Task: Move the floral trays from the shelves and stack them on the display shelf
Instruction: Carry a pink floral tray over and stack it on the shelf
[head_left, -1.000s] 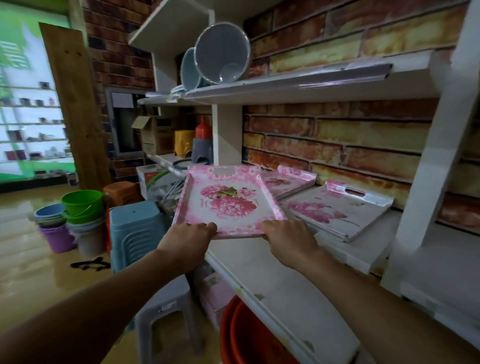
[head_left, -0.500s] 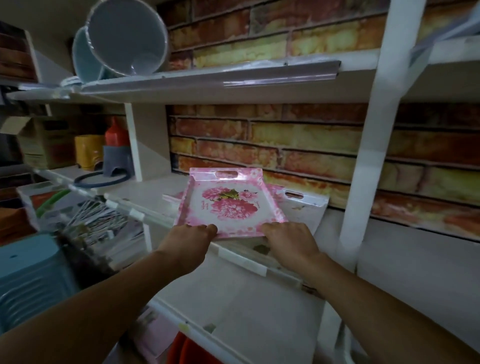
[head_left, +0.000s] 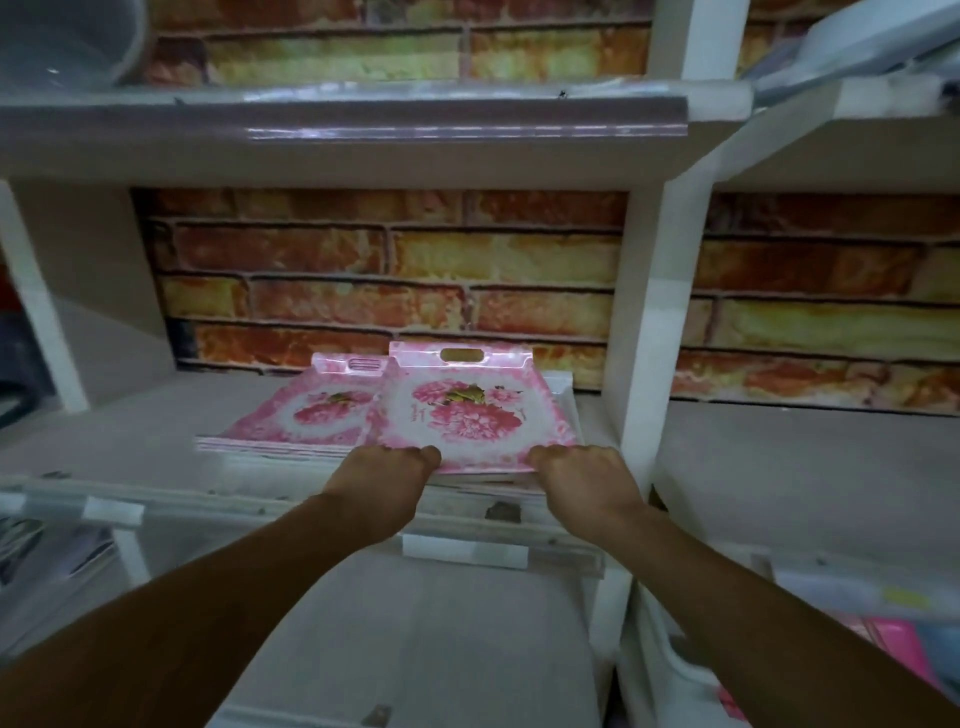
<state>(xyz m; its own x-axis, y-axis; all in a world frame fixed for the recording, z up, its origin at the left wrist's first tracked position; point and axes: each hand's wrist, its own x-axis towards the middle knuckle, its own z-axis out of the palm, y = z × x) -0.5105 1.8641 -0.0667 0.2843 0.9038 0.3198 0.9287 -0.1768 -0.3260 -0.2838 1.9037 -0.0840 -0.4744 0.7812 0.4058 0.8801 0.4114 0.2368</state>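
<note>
trays: l. stack (head_left: 306, 415) lies on display shelf (head_left: 130, 431); held floral tray (head_left: 467, 410) sits just to its r., over a second pile (head_left: 563, 395), overlapping l. stack's edge. l. hand (head_left: 387, 467) grip pinches tray's near l. corner, r. hand (head_left: 582, 470) grip pinches near r. corner; fingers curled under rim. risk: tray set down skewed, riding on l. stack's edge, so it tilts or slides off fwd; cause would be uneven release. obstructions: white upright post (head_left: 641, 312) close on r. limits side room; upper shelf (head_left: 337, 135) overhead; brick wall (head_left: 389, 270) behind stops further push.
</note>
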